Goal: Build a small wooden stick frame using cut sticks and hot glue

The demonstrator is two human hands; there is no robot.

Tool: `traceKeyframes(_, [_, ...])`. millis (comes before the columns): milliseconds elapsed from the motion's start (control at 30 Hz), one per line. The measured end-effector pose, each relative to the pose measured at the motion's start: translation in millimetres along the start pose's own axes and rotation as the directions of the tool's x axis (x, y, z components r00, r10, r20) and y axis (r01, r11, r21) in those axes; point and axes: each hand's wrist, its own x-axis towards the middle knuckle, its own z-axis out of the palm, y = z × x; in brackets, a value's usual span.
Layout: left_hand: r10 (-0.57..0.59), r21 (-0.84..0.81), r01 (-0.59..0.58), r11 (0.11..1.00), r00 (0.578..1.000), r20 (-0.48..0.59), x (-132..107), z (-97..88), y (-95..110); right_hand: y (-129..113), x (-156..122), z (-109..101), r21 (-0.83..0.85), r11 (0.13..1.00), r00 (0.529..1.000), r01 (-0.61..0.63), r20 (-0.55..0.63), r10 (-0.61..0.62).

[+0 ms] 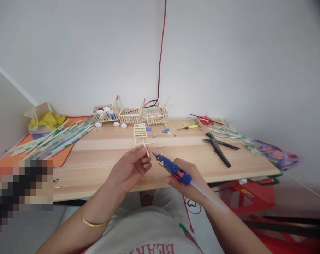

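Observation:
My left hand (135,164) pinches a short wooden stick (146,151) between thumb and fingers, above the table near its front. My right hand (185,178) is wrapped round a blue hot glue gun (173,168), with a clear glue stick (207,195) jutting from its rear. The gun's nozzle points left, close beside the wooden stick; whether they touch I cannot tell. Just beyond my left hand stands a small ladder-like frame of sticks (140,133). Behind it are stick-built carts (130,115), one (105,112) holding white, red and blue caps.
Black cutters (217,148) and a yellow-handled screwdriver (189,127) lie on the right of the wooden table (117,141). Bundled wrapped sticks (59,139) cover an orange sheet (66,155) at left. A red cable (161,53) hangs down the wall. Red stools (251,197) stand below right.

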Motion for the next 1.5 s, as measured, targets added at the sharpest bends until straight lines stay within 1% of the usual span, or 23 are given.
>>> traceKeyframes(67, [0.010,0.000,-0.010,1.000,1.000,0.011,-1,1.5,3,15,7,-2,-0.282,0.950,0.991,-0.134,-0.058,0.122])
traceKeyframes(133, [0.024,0.026,-0.024,0.999,1.000,0.003,-1,1.4,7,37,17,-8,-0.495,0.812,0.951,-0.310,-0.179,0.254])
traceKeyframes(167, [0.033,0.053,-0.033,0.998,0.999,-0.001,-1,0.6,8,51,23,-12,-0.550,0.738,0.920,-0.391,-0.241,0.309])
traceKeyframes(233, [0.056,0.125,-0.055,0.991,0.998,-0.006,1,-2.3,10,77,34,-24,-0.590,0.646,0.874,-0.485,-0.293,0.388])
traceKeyframes(300, [0.091,0.207,-0.086,0.975,0.996,-0.017,3,-6.4,11,98,43,-37,-0.595,0.648,0.868,-0.476,-0.199,0.455])
traceKeyframes(367, [0.131,0.290,-0.117,0.950,0.991,-0.028,5,-10.7,12,104,48,-49,-0.594,0.663,0.874,-0.455,-0.154,0.462])
traceKeyframes(400, [0.142,0.337,-0.124,0.933,0.989,-0.030,7,-12.5,13,100,48,-52,-0.584,0.683,0.891,-0.438,-0.180,0.417])
traceKeyframes(467, [0.142,0.438,-0.116,0.891,0.990,-0.025,10,-14.6,14,79,47,-55,-0.531,0.782,0.940,-0.326,-0.268,0.210])
traceKeyframes(500, [0.135,0.489,-0.107,0.866,0.991,-0.023,12,-14.8,14,63,46,-53,-0.480,0.858,0.961,-0.183,-0.273,0.052])
traceKeyframes(533, [0.128,0.535,-0.096,0.840,0.991,-0.024,13,-14.5,14,46,45,-50,-0.406,0.914,0.964,0.017,-0.234,-0.122])
traceKeyframes(567, [0.123,0.573,-0.086,0.815,0.992,-0.026,14,-13.7,14,28,45,-46,-0.339,0.922,0.945,0.186,-0.196,-0.262])
traceKeyframes(600, [0.119,0.601,-0.080,0.795,0.993,-0.025,15,-12.6,14,11,46,-41,-0.291,0.899,0.914,0.327,-0.143,-0.379])
traceKeyframes(633, [0.114,0.622,-0.078,0.779,0.993,-0.018,15,-11.4,14,-3,48,-37,-0.271,0.863,0.882,0.427,-0.086,-0.463])
traceKeyframes(700, [0.106,0.646,-0.083,0.759,0.994,0.003,15,-9.7,13,-24,53,-29,-0.276,0.808,0.843,0.520,0.015,-0.537])
traceKeyframes(800, [0.099,0.676,-0.082,0.732,0.995,0.014,13,-10.4,14,-35,60,-23,-0.328,0.762,0.822,0.558,0.096,-0.561])
traceKeyframes(967, [0.038,0.706,-0.028,0.707,0.999,0.002,7,-16.9,17,-35,64,-16,-0.377,0.712,0.803,0.592,0.204,-0.560])
traceKeyframes(1067, [-0.005,0.731,0.014,0.682,1.000,-0.015,5,-19.2,24,-34,67,-12,-0.353,0.710,0.793,0.609,0.242,-0.559])
traceKeyframes(1133, [0.034,0.752,0.010,0.659,0.998,-0.043,8,-21.6,34,-32,73,-11,-0.324,0.743,0.810,0.586,0.208,-0.548])
traceKeyframes(1200, [0.187,0.757,-0.065,0.650,0.979,-0.076,14,-26.9,45,-27,83,-10,-0.286,0.801,0.849,0.526,0.109,-0.518])
traceKeyframes(1267, [0.375,0.741,-0.166,0.651,0.919,-0.124,23,-35.1,54,-23,96,-7,-0.235,0.862,0.884,0.450,-0.022,-0.467])
traceKeyframes(1300, [0.429,0.726,-0.195,0.659,0.891,-0.151,29,-39.9,56,-22,103,-5,-0.208,0.885,0.896,0.418,-0.070,-0.439])
traceKeyframes(1367, [0.447,0.690,-0.202,0.695,0.873,-0.196,39,-49.3,55,-21,116,1,-0.167,0.914,0.915,0.369,-0.109,-0.389])
traceKeyframes(1500, [0.322,0.627,-0.118,0.770,0.920,-0.223,50,-61.9,44,-22,134,13,-0.112,0.939,0.941,0.326,-0.058,-0.334])
